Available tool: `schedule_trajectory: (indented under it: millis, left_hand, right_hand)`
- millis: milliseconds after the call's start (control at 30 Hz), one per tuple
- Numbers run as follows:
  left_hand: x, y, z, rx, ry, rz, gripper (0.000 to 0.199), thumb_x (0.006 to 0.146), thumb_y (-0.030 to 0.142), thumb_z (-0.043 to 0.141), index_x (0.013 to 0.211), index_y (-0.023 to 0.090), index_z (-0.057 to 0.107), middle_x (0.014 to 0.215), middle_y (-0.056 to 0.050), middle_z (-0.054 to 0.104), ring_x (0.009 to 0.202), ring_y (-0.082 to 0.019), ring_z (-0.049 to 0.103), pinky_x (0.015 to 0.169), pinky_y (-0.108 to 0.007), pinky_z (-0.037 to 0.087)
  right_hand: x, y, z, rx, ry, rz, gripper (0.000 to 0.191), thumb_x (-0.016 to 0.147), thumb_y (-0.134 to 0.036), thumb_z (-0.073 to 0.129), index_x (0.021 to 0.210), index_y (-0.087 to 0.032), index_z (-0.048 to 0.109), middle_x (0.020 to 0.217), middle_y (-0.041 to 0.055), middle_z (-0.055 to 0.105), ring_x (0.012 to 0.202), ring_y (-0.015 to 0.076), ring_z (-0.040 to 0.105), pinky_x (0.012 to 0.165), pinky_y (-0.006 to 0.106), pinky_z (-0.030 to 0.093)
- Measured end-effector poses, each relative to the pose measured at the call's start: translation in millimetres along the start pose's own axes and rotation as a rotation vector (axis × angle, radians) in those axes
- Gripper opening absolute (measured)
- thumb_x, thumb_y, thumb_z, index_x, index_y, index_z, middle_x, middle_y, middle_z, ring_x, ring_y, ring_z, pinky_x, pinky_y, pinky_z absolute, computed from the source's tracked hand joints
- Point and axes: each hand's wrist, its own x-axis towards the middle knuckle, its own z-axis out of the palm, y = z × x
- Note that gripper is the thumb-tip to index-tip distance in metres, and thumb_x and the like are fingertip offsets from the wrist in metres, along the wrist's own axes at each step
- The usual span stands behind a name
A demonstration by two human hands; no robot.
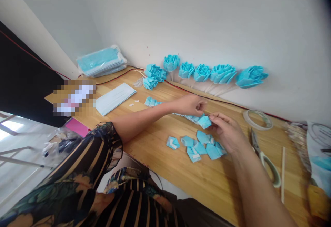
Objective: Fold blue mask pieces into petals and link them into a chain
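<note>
My left hand (190,104) is closed, its fingers curled above a row of folded blue pieces; anything inside it is hidden. My right hand (224,129) pinches a folded blue petal (205,122) by its right edge, at the end of that row. The two hands are close together, fingertips a little apart. Below them lies a loose cluster of folded blue petals (196,146), some with white tape strips on them. A single petal (172,143) with a white strip lies to the left. Further petals (152,101) show behind my left forearm.
Finished blue flowers (202,72) on pale stems lean along the wall. A bag of blue masks (102,61) and a flat mask stack (116,99) are at left. Scissors (263,160), a tape roll (258,119) and a thin stick (283,175) lie at right.
</note>
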Motion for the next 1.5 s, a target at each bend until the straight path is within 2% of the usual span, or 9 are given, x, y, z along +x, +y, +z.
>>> schedule_trajectory:
  millis: [400,633,900,1167,1500]
  left_hand:
    - [0.6,-0.4,1.9,-0.058,0.005,-0.014,0.002,0.072,0.015,0.057,0.073,0.014,0.056,0.064,0.002,0.056,0.060,-0.009,0.047,0.058,-0.024,0.029]
    - [0.2,0.6,1.6,-0.154,0.003,-0.039,0.003,0.073,0.015,0.060,0.073,0.014,0.057,0.061,0.004,0.054,0.058,-0.008,0.046,0.057,-0.023,0.030]
    - [0.5,0.1,2.1,-0.198,0.011,-0.054,0.005,0.074,0.015,0.062,0.074,0.014,0.057,0.060,0.004,0.054,0.056,-0.007,0.046,0.056,-0.022,0.030]
    - [0.1,-3.2,0.2,-0.325,-0.092,-0.057,0.013,0.075,0.013,0.059,0.089,0.013,0.061,0.063,0.004,0.058,0.056,-0.007,0.047,0.054,-0.020,0.033]
    - [3.8,-9.2,4.6,-0.319,-0.032,-0.047,0.015,0.073,0.012,0.058,0.088,0.013,0.061,0.063,0.005,0.057,0.056,-0.007,0.047,0.055,-0.020,0.032]
  right_hand:
    - [5.8,8.4,-0.9,0.050,0.072,0.022,0.025,0.058,-0.040,0.085,0.067,-0.023,0.070,0.071,-0.0015,0.064,0.069,0.0130,0.056,0.065,0.026,0.049]
    - [8.0,13.6,-2.6,-0.012,0.083,-0.006,0.022,0.062,-0.039,0.083,0.070,-0.023,0.070,0.071,-0.0014,0.065,0.065,0.0129,0.056,0.062,0.027,0.047]
    - [5.3,10.1,0.8,-0.037,0.098,-0.013,0.024,0.060,-0.040,0.083,0.068,-0.022,0.070,0.068,-0.0015,0.065,0.063,0.0131,0.056,0.061,0.027,0.047]
    - [6.3,9.5,1.2,-0.083,0.097,-0.043,0.023,0.060,-0.040,0.082,0.068,-0.023,0.070,0.069,-0.0009,0.066,0.065,0.0140,0.057,0.063,0.028,0.047]
    - [7.6,11.9,-1.4,-0.178,0.082,-0.070,0.026,0.061,-0.045,0.080,0.067,-0.023,0.067,0.068,-0.0008,0.064,0.066,0.0146,0.054,0.063,0.029,0.044]
